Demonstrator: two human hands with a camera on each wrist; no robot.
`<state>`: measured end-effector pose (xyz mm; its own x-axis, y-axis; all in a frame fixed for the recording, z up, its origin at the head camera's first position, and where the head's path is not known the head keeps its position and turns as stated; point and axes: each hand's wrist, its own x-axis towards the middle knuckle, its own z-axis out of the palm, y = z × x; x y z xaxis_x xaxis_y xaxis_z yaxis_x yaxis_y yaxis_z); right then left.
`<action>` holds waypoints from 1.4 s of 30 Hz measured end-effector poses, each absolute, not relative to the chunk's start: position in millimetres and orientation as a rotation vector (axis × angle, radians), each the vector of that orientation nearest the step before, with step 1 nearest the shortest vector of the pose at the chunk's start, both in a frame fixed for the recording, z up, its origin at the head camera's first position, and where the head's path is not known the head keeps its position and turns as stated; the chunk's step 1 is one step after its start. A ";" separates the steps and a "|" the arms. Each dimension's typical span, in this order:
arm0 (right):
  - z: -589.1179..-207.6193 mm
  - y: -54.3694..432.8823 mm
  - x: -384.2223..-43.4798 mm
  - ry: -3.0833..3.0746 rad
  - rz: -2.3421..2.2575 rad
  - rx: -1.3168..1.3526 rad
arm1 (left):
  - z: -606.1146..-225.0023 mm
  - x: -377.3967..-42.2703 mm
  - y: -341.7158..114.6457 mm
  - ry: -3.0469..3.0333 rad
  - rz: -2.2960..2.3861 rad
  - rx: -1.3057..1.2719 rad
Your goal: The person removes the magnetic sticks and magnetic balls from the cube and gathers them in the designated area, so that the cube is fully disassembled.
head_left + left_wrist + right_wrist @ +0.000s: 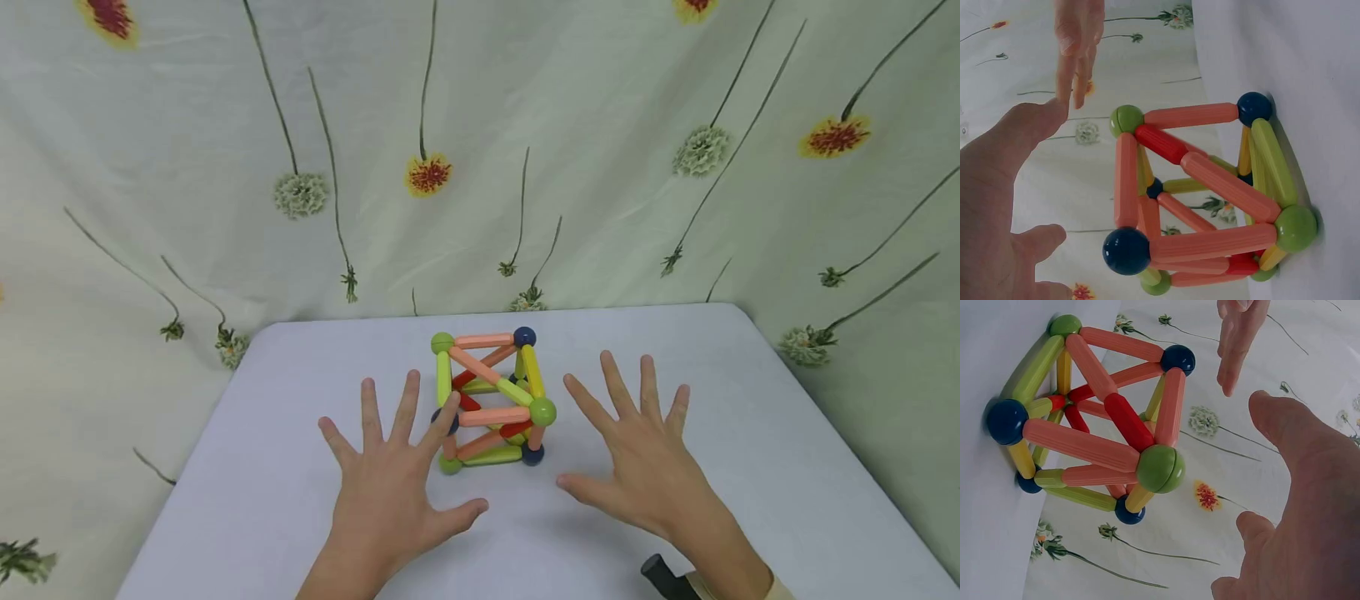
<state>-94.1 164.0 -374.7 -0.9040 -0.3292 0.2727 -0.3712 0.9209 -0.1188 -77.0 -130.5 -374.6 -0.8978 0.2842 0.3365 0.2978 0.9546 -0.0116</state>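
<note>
Two sets of released fingers (370, 412) near one boxy ball-and-rod frame (493, 416)

The frame is set upright on the white desk (750, 417), toward its far edge, with a flower-printed cloth (600, 83) hung behind. Nothing is grasped by the left hand (386, 487) or the right hand (648, 467): on both, the fingers and thumb are splayed wide. In the head view one corner of the frame is overlapped by a left finger, but a gap is shown in the left wrist view, so contact is judged unlikely.

The build is judged light, since rods and balls of plastic seem to be used. Glossy parts such as the dark blue ball (524, 337) may prove slippery; more grip can be expected from the ribbed salmon rod (1213, 244). Each rod should be stiff, yet the joints, probably magnetic, are likely the fragile part: under a twist or a hard squeeze the whole could be skewed or pulled apart. Hold is best taken from both sides at once, low down, with gentle pressure spread over bottom corners such as the green ball (451, 463). A lift by one upper corner, or by the two-piece diagonal (1207, 175), should be avoided.
</note>
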 end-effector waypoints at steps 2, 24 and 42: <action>-376.5 164.6 -96.9 -2.838 0.272 0.533 | -376.5 -80.1 -130.0 -2.762 -0.077 -0.441; -410.2 124.4 -150.1 -2.508 0.718 0.919 | -394.6 -146.0 -98.3 -2.561 -0.317 -0.940; -417.5 113.5 -151.3 -2.285 0.701 0.846 | -394.4 -147.5 -100.2 -2.496 -0.414 -0.951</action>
